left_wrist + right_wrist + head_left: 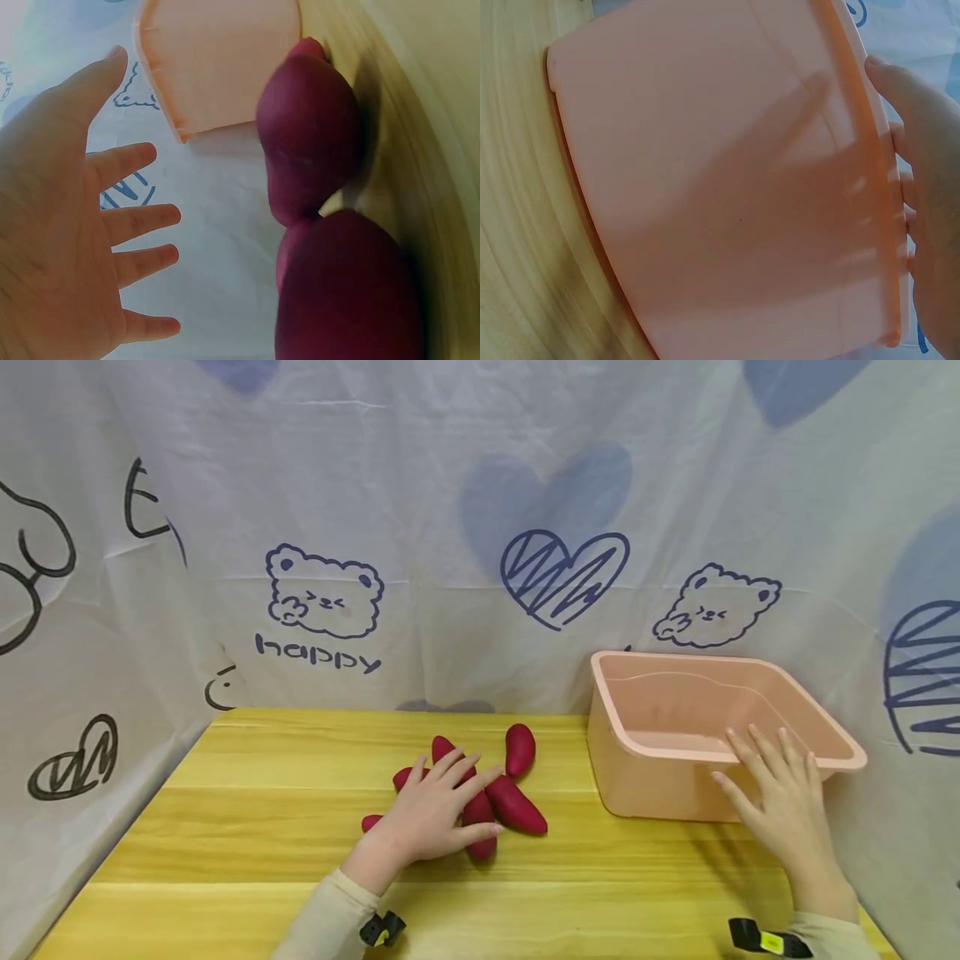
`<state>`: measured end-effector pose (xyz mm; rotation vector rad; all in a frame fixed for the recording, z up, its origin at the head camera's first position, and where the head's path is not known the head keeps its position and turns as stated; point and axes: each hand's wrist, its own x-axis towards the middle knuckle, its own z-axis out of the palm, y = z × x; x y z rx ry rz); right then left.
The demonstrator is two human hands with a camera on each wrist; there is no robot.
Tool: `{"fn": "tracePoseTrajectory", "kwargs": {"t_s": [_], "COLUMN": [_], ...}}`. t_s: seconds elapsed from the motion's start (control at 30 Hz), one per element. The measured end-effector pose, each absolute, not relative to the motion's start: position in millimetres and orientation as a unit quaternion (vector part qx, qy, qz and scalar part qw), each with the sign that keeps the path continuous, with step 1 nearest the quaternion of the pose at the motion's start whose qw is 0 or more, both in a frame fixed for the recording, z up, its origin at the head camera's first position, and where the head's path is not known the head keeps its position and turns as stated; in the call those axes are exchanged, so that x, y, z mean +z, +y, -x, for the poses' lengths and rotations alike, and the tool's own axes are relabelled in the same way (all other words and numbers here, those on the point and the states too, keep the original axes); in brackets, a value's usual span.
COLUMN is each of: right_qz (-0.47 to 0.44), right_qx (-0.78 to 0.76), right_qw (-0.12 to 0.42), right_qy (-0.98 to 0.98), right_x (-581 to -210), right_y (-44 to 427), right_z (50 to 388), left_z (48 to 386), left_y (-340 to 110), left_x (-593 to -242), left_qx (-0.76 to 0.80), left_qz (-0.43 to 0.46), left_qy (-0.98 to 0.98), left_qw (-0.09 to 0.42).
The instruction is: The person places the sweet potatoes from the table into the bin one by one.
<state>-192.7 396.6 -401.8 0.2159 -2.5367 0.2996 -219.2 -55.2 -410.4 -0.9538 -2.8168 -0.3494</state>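
Several dark red sweet potatoes (517, 807) lie in a loose cluster on the wooden table; one sweet potato (521, 750) sits at the back of it. My left hand (427, 818) is over the cluster with its fingers spread and partly hides it. In the left wrist view a gap shows between the left hand (60, 217) and the sweet potatoes (311, 127). At the right stands a pink plastic basin (652, 781). My right hand (787, 810), fingers extended, is at its near rim; in the right wrist view the fingertips (896, 82) lie close along that rim. Contact is unclear.
The yellow wood-grain table (247, 793) runs back to a white curtain (420, 527) printed with hearts and bears. More of this cloth hangs at the left and right. Black cameras (382, 929) are strapped to both wrists.
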Motion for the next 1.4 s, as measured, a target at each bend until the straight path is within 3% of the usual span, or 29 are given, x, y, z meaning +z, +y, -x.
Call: {"fn": "tracePoseTrajectory", "kwargs": {"t_s": [0.87,1.4], "right_qz": [-0.079,-0.085], "right_qx": [0.108,0.109], "right_qw": [0.281,0.291], "right_qy": [-0.95,-0.947], "right_x": [-404,-406], "right_y": [398,400], "right_z": [195,197], "left_z": [204,199], "left_y": [-107,-123], "left_x": [-422,-439], "left_qx": [-0.07,-0.054], "left_qz": [0.36,0.367], "left_qy": [-0.922,-0.927], "left_qw": [0.125,0.052]}}
